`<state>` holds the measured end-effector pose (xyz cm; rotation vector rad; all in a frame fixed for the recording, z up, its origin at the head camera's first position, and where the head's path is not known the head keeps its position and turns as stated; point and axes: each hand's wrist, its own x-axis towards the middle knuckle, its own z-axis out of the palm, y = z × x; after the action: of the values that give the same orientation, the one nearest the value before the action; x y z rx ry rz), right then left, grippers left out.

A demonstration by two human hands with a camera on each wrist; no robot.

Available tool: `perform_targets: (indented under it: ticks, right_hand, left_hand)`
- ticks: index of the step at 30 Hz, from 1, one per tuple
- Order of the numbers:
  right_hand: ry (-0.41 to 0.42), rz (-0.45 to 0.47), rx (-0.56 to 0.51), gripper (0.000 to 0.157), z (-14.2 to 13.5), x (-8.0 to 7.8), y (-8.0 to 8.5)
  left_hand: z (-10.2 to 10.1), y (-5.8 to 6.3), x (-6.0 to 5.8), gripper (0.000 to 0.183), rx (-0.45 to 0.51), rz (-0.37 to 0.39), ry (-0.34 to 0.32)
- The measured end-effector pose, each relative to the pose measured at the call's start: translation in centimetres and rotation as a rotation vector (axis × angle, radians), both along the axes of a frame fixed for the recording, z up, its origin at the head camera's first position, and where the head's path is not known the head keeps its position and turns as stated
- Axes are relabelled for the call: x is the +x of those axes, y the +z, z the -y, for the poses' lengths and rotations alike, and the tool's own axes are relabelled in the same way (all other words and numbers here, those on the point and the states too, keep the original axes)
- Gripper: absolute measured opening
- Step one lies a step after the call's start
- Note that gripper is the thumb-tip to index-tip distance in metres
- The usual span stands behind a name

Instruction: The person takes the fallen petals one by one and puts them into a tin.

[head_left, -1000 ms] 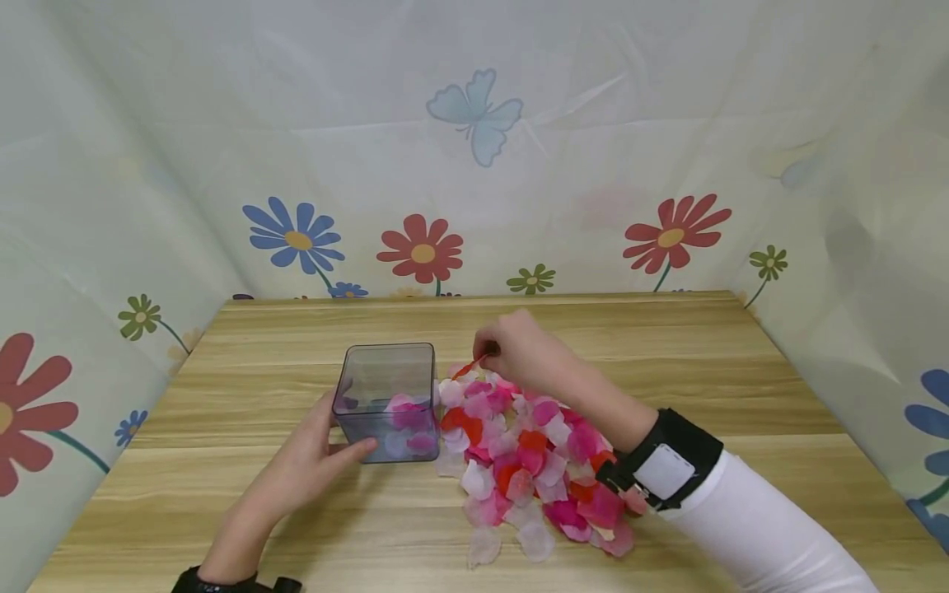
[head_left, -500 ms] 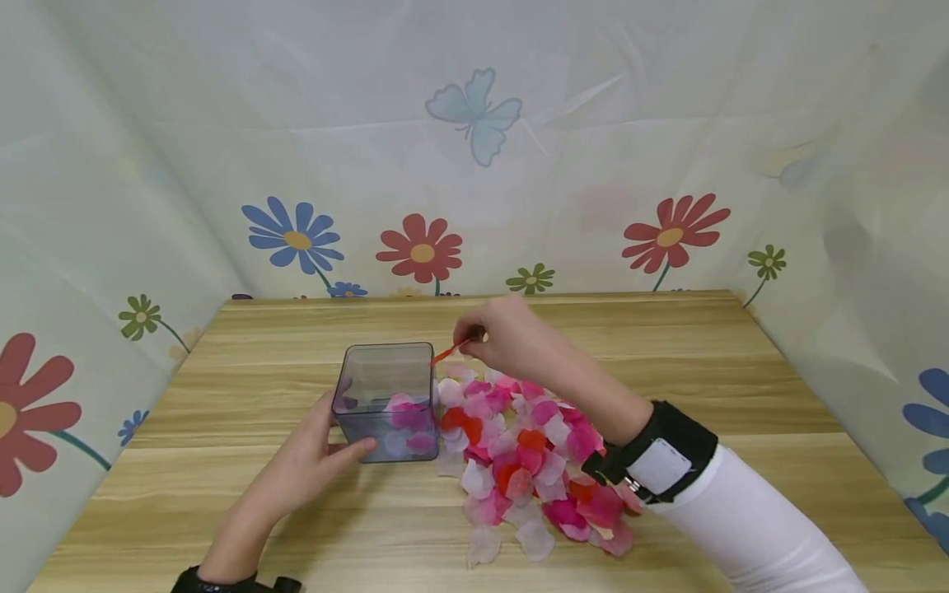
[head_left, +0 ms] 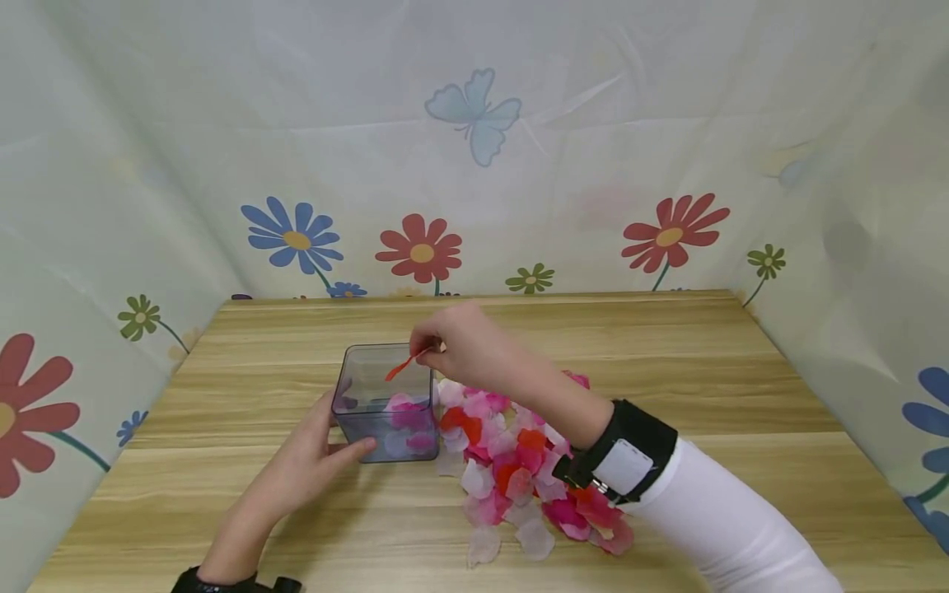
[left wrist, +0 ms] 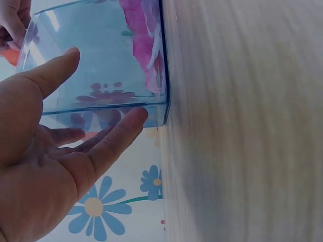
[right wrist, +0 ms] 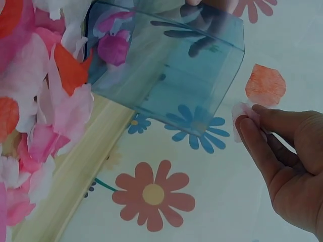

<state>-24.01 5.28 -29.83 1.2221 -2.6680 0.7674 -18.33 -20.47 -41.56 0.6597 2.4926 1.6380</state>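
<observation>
My left hand (head_left: 307, 457) holds the corner of a square, see-through bluish plastic box (head_left: 357, 427), thumb on the front wall and fingers along the left side. The box is open at the top, with a few pink and pale artificial petals (head_left: 406, 412) inside. Over its right rim, my right hand (head_left: 467, 346) pinches an orange-red artificial petal (head_left: 400, 369), which hangs above the opening. The right wrist view also shows a pale petal (left wrist: 144, 45) stack through the wall on the left wrist side, and a pale pink petal (right wrist: 241, 113) between the right fingertips, beside the orange one.
A loose heap of pink, white and red petals (head_left: 530, 461) spreads over the wooden table (head_left: 630, 338), right against the box's right side. The right forearm passes above it. A flower-printed cloth (head_left: 563, 165) stands behind and at both sides.
My right hand has moved left from above the heap to over the box's right rim, carrying the orange-red petal. The left hand and the box have stayed put.
</observation>
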Motion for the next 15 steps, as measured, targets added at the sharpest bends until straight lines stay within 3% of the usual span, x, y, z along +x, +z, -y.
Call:
perform_targets:
  ticks: [5, 15]
  right_hand:
    - [0.036, -0.058, 0.0, 0.006, 0.8, -0.1, -0.6]
    - [0.057, -0.051, 0.032, 0.004, 2.1, 0.0, -1.7]
  left_hand:
    - [0.0, 0.0, 0.0, 0.075, -0.004, -0.001, -0.003]
    - [0.1, 0.0, 0.0, 0.076, -0.006, 0.001, -0.003]
